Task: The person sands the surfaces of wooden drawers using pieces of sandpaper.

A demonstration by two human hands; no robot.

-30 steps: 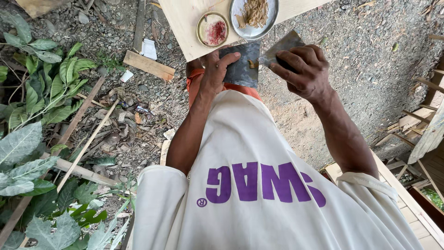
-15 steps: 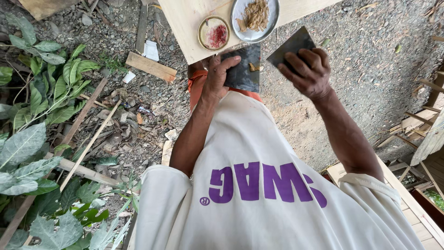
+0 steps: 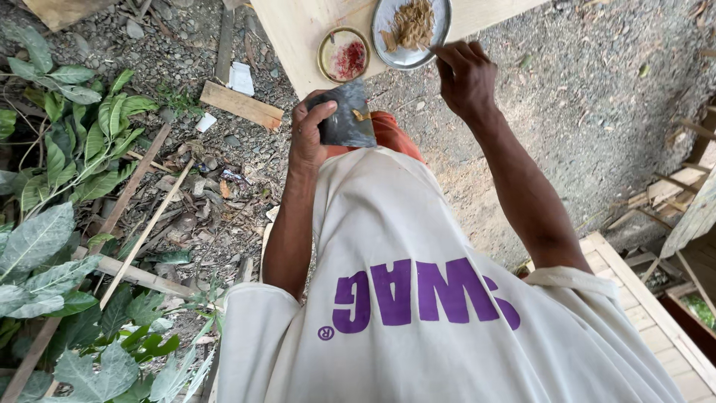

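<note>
Far on my left are big green leaves (image 3: 45,246) and some thin wood sticks (image 3: 142,231) lying on the stony ground (image 3: 597,82). A short flat wood scrap (image 3: 240,105) lies a bit nearer to me, with a small white scrap (image 3: 240,78) just past it.

My left hand (image 3: 307,134) is closed around a dark leaf piece (image 3: 347,119). My thumb lies across the front of it and my fingers are behind it. A small bit of brown stuff sits on the leaf piece near its right edge. I hold it up in front of my belly, just below the edge of the pale wood worktop (image 3: 298,30).

On the worktop, a small round tin (image 3: 343,54) with red powder inside stands above my left hand. Just to its right is a round metal plate (image 3: 409,30) with a heap of brown shreds (image 3: 412,20) on it.

My right hand (image 3: 466,75) is up at the near rim of the plate. Its fingertips (image 3: 441,51) are pinched together, right at the plate's edge. I cannot tell if there is anything between them.

Lower down is my white shirt (image 3: 418,313) with purple letters. Far on my right are some wood boards (image 3: 656,313).
</note>
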